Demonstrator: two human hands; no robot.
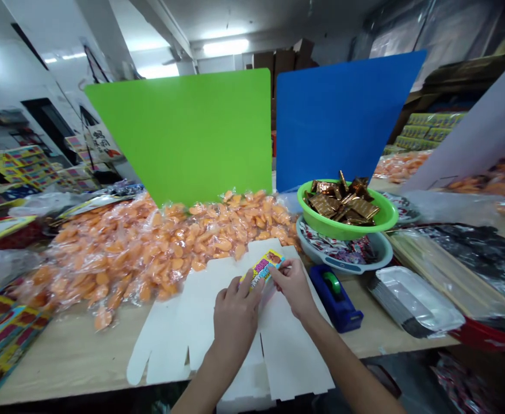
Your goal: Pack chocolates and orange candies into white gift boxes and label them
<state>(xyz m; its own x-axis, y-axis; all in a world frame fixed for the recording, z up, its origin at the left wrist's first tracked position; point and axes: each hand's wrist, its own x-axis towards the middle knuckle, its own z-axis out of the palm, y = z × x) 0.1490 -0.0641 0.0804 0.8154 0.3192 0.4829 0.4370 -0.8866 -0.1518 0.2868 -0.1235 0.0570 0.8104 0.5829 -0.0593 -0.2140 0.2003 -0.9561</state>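
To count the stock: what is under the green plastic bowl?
Under the green plastic bowl sits a pale blue basin with red-and-white packets. The basin's middle is covered, so only its front part shows.

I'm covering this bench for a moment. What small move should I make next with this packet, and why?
Probably lower the small yellow-and-pink printed packet onto the flat white cardboard blank, since your left hand and right hand both grip it directly above that sheet.
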